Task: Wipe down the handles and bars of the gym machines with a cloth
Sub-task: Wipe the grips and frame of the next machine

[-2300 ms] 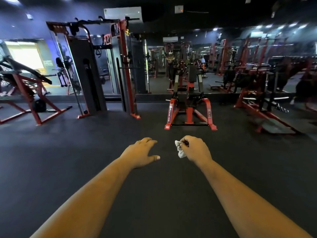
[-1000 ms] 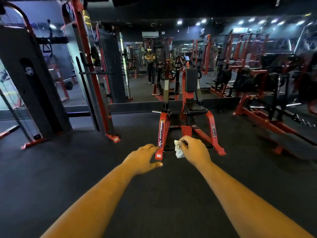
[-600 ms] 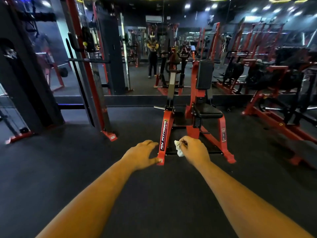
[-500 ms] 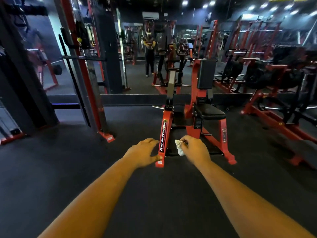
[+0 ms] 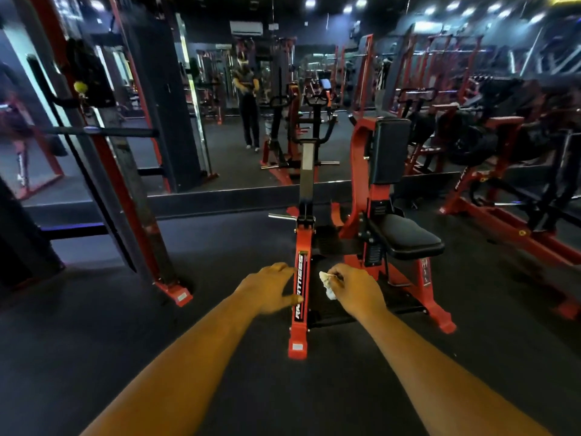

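Cloth (image 5: 327,286), small, white and crumpled, sits pinched in the right hand (image 5: 356,291), whose fingers curl round it, near picture centre. Red gym machine (image 5: 371,196) stands at twelve o'clock, its long red base rail (image 5: 300,309) running between the hands toward six o'clock, its black seat (image 5: 408,239) at one o'clock. To wipe well, I would shake the cloth out wider first, then wrap it round each handle and draw along its length. Both forearms reach straight forward. The left hand (image 5: 270,289) hovers palm down, fingers relaxed and spread, grasping nothing.
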Motion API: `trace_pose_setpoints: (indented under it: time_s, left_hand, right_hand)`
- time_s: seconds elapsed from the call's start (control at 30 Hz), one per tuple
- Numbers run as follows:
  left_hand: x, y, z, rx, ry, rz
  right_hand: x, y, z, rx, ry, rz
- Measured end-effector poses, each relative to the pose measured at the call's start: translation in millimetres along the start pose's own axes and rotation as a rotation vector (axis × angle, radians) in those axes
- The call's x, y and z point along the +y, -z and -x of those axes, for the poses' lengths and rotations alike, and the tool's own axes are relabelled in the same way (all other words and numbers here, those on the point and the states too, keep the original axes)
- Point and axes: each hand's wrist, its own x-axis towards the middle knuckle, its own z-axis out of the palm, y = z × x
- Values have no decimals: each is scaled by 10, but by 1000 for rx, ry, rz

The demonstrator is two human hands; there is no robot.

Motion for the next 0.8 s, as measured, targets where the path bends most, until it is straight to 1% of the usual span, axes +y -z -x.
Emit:
trace_pose_setpoints:
  time_s: [0.07,0.17,0.27,0.37,0.6,0.8]
  left_hand:
    - [-237,34,-490,7,-6,1]
    - [-570,156,-1249,-27,0,-16]
    - [-852,360,-1926,-33,-7,-69]
    - [-1165,552,-2562,-8,0,-50]
    - [-2136,760,-4049,3,-16,-8]
    - [-3050,1047,-5334,-4,-119,43]
  right_hand:
    - [97,-155,-540,25,29,0]
    - [268,-353,-1355,19,15,-44]
    - [365,-481,-2102,32,-31,-161]
    - [341,-541,-2829,79,-61,-256]
    - [350,-1082,-4465,174,-208,-501]
    - [169,-1515,-5731,292,-347,-700]
